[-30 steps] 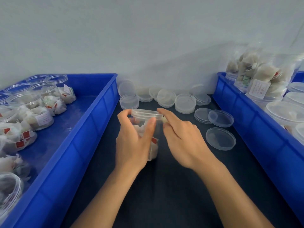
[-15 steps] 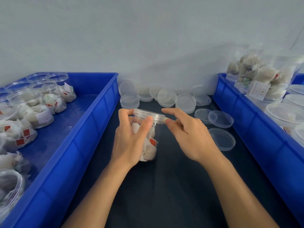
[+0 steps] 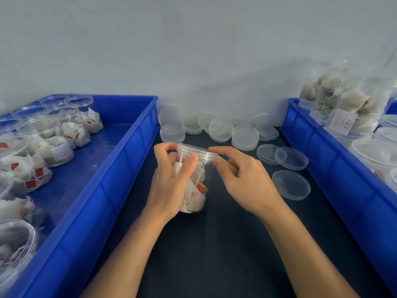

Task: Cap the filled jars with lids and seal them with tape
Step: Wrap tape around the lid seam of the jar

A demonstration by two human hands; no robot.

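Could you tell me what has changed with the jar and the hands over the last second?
The right hand shifted from the lid's top to pinching its right edge. The lid looks seated on the jar. The left hand still grips the jar; loose lids and the blue bins are unmoved.

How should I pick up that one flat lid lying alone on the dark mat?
Take the lone lid by its raised rim, fingers coming down from above on opposite edges. It lies flat, rim up, apart from the other lids, so its thin edge is the only graspable part.
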